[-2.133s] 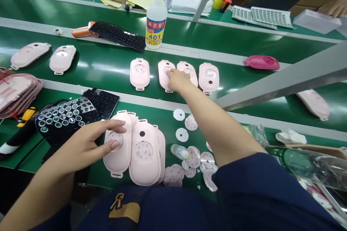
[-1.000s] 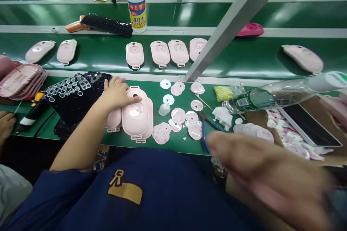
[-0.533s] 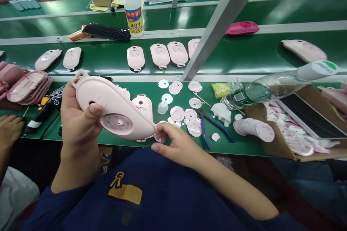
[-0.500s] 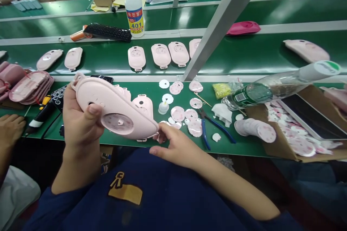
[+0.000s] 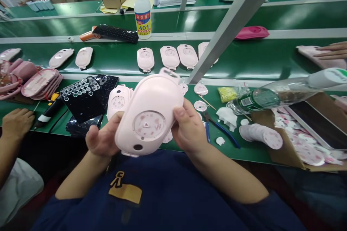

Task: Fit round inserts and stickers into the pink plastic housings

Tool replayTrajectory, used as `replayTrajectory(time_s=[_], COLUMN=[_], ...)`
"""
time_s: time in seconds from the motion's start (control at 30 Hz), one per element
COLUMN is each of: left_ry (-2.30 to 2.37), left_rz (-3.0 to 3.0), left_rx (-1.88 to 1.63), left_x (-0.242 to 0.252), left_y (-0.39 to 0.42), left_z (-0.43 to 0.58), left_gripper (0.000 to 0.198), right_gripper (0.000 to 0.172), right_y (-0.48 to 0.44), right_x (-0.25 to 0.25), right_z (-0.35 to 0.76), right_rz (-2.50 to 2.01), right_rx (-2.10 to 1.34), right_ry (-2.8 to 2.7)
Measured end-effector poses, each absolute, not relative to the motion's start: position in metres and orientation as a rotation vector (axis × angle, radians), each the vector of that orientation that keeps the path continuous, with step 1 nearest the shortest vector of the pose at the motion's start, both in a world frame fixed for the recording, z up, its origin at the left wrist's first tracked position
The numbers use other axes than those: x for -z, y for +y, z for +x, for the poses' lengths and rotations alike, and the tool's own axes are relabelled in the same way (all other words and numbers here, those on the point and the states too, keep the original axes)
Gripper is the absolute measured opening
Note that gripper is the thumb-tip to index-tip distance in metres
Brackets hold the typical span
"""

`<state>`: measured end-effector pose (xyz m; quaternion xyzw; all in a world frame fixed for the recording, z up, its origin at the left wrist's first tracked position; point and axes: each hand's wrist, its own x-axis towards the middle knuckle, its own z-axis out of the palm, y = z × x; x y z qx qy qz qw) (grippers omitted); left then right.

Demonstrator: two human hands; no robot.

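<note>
Between my two hands a pale pink plastic cover (image 5: 153, 97) is held up and tilted above the bench. A round patterned disc (image 5: 149, 124) sits in its recess, with a dark round spot below it. My left hand (image 5: 105, 137) grips the cover's lower left edge, its thumb standing off to the side. My right hand (image 5: 189, 126) is closed on the right edge, thumb on the face. Behind the left hand lies another pink cover (image 5: 118, 101), partly hidden. Blue-handled pliers (image 5: 222, 130) and loose round stickers (image 5: 200, 105) lie to the right.
Several pink covers (image 5: 145, 59) lie on the green conveyor (image 5: 108, 57) beyond a grey post (image 5: 217, 47). A plastic bottle (image 5: 271, 95) leans over a cardboard box (image 5: 267, 140) at right. A glue bottle (image 5: 142, 18) stands behind. Co-workers' hands (image 5: 17, 124) show at left and far right.
The pink cover has been turned around, its loop end now at upper right, and moved right. My right hand has shifted up its side. A co-worker's hand has appeared on a cover at far right.
</note>
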<state>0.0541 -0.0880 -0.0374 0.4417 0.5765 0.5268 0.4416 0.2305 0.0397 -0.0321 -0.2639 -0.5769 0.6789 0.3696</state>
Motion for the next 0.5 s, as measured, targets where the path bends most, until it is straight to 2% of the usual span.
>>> replayTrajectory(time_s=[0.1,0.17,0.3,0.43,0.5], left_ry=[1.337,1.431,1.632,1.717,1.712], left_rz=[0.963,0.926,0.969,0.915,0.844], left_rx=[-1.312,-1.354,-1.591,-1.8,-1.834], left_x=[0.028,0.025,0.028,0.03,0.033], left_y=[-0.079,-0.077,-0.083,-0.091,-0.091], left_z=[0.063,0.071,0.069,0.042,0.03], left_gripper=[0.088,0.075,0.054,0.038,0.036], right_gripper=[0.053,0.05,0.052,0.03,0.026], right_y=[0.042,0.041,0.048,0.074,0.085], right_x=[0.022,0.017,0.016,0.03,0.04], right_z=[0.219,0.217,0.241,0.293,0.314], right_rz=[-0.607,-0.541,-0.502,-0.817,-1.068], right_rx=[-1.757,-1.742,-1.529,-1.124,-1.025], right_ry=[-1.527,-1.559,-1.762,-1.91,-2.01])
